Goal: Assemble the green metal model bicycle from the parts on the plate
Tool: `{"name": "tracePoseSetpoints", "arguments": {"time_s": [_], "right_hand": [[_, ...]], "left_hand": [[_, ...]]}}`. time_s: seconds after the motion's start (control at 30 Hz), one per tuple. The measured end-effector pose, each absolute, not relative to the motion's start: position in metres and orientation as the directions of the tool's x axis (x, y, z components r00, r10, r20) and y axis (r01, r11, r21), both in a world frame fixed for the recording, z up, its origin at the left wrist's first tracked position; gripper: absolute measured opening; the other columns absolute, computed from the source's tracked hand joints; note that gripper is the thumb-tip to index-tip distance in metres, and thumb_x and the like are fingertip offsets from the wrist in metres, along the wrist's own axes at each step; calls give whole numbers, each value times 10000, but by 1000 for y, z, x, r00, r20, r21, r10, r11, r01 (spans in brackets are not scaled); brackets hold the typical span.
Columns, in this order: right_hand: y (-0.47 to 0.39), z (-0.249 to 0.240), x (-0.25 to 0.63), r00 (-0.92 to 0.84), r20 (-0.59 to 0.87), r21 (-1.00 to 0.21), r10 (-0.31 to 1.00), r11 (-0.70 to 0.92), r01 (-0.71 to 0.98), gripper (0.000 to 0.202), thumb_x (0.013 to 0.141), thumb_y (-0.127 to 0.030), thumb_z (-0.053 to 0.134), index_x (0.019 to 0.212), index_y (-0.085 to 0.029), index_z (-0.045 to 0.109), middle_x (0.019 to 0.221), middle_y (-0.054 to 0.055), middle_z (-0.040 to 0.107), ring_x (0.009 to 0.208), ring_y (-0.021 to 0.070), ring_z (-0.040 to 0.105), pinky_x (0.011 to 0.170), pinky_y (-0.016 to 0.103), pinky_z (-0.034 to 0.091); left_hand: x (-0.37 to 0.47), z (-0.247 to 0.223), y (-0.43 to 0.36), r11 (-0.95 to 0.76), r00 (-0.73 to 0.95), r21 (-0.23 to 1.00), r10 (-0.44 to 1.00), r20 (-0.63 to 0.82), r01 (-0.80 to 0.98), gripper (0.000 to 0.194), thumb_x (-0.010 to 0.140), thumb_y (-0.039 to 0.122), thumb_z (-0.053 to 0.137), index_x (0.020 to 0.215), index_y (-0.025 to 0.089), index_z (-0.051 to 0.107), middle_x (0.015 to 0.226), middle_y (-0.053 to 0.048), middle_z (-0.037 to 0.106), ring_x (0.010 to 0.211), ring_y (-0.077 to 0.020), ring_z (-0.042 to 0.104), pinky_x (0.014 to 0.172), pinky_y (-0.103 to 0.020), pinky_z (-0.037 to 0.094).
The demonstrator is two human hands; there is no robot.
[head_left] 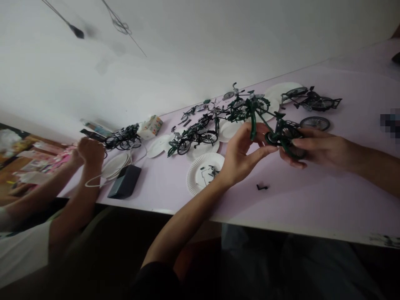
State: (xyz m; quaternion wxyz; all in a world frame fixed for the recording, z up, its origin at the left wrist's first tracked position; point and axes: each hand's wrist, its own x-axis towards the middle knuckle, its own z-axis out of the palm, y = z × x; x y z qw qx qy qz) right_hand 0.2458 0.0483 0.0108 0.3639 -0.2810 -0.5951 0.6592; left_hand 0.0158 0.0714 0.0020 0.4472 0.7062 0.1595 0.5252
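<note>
Between my hands, above the pink table (296,208), is a dark green model bicycle (271,121). Fingers of my left hand (245,152) pinch it low near the pedal area, below the frame. My right hand (315,146) grips its rear wheel end, thumb on the near side. No front wheel shows in the fork. On the tabletop below my hands lies a small black bent part (262,187). A loose wheel (315,123) rests just behind my right hand. Left of my left wrist, a white paper plate (192,177) holds several small parts.
Several model bicycles (200,135) and parts stand on plates along the wall. Another bicycle (318,100) lies at the back right. To the left are a dark box (125,182), a coiled white cable (115,164), a tissue box (152,126) and a co-worker's hands (90,152).
</note>
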Motion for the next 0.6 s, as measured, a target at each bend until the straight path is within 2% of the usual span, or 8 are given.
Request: {"name": "tracePoseSetpoints", "arguments": {"time_s": [0.07,0.17,0.37,0.47,0.6], "right_hand": [[47,11,246,-634,4,-984,773,-111,-142,414,893,-596,773,929,-185,746,800,73,698,613,170,586,534,316,467],[45,9,246,-694,-24,-974,720,-173,-146,427,892,-613,770,939,-189,763,807,81,709,607,169,580,521,309,453],[46,6,247,-720,-21,-970,694,-188,-153,415,931,-604,742,978,-192,772,861,87,732,658,169,604,557,296,465],[48,5,248,-727,-19,-970,686,-189,-153,421,926,-606,746,948,-186,758,858,80,730,658,163,607,558,289,459],[46,5,248,-746,-22,-965,665,-210,-159,415,932,-596,743,960,-182,737,863,65,725,663,148,610,581,277,459]], "left_hand": [[16,2,72,-537,428,804,683,593,-257,405,821,435,955,1010,232,659,946,11,652,864,-117,651,804,-273,572],[18,2,72,-521,444,802,668,597,-293,433,788,442,978,942,221,638,930,21,654,861,-111,666,794,-265,580],[21,3,68,-462,424,803,685,592,-375,366,806,281,971,953,214,643,916,34,672,823,-88,677,749,-228,600],[22,3,66,-440,421,805,692,587,-399,372,809,249,966,969,207,632,916,40,677,834,-82,689,775,-218,614],[22,3,65,-500,417,772,651,634,-393,360,806,248,967,957,195,646,920,37,679,832,-66,662,750,-177,575]]}}
